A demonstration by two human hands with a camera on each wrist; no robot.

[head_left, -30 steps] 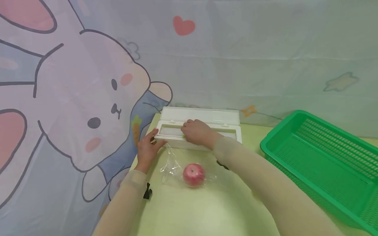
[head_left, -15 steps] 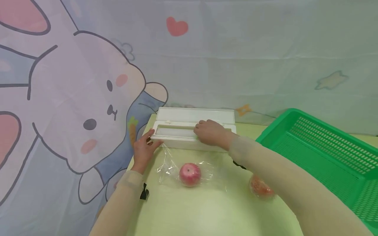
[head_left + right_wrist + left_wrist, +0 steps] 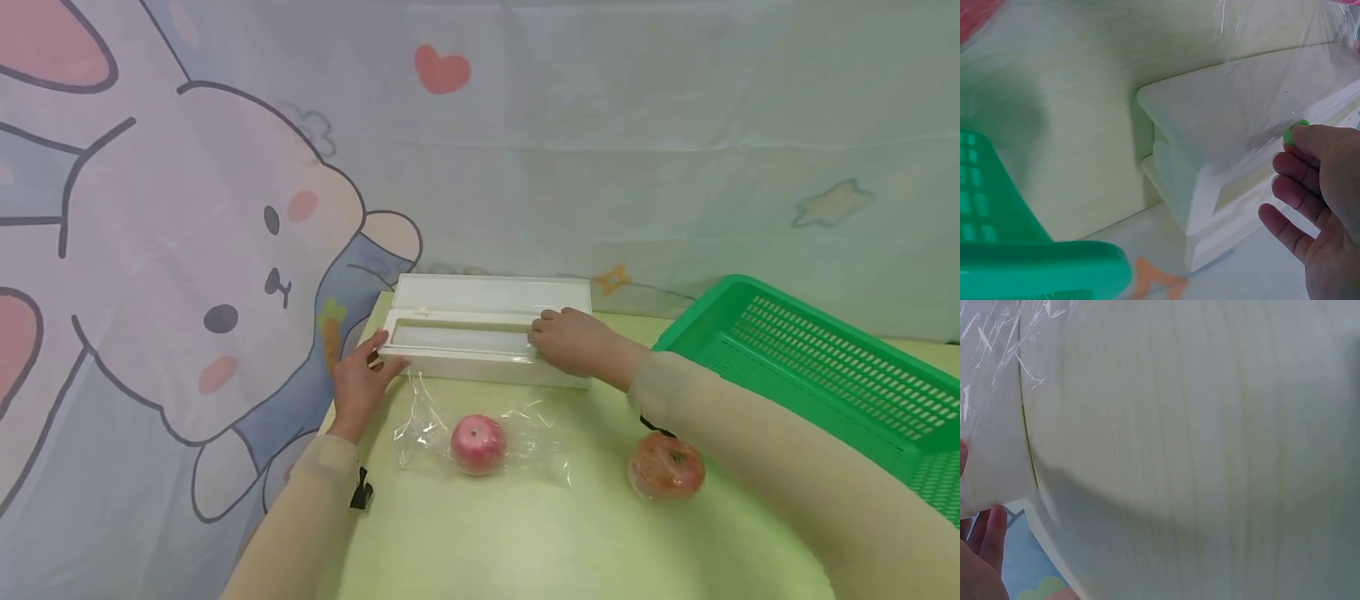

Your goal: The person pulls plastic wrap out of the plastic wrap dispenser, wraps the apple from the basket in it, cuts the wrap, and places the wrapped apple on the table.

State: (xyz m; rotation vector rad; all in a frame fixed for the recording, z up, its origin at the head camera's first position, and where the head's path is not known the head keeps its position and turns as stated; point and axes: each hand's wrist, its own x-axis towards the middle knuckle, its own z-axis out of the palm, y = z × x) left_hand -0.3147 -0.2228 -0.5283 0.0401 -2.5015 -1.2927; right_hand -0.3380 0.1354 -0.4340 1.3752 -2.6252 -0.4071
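A white cling film dispenser [image 3: 480,363] stands at the back of the table with its lid [image 3: 491,293] raised. My left hand [image 3: 358,387] holds the dispenser's left end, thumb at the front. Near the right end, my right hand [image 3: 573,342] pinches a small green cutter slider [image 3: 1296,131] between thumb and index finger, while the other fingers are loosely bent. Clear cling film [image 3: 534,442] runs from the dispenser's front onto the table. On or under that film is a pink apple [image 3: 477,446]; which one I cannot tell.
A redder apple [image 3: 666,467], wrapped in film, sits beside my right forearm. The green plastic basket [image 3: 817,367] stands to the right. Behind the pale yellow-green table [image 3: 480,533] hangs a cartoon rabbit cloth [image 3: 637,100].
My right hand has slid rightward along the dispenser from its middle to near its right end. The wrapped apple has come into view from behind my right forearm. My left hand keeps its hold.
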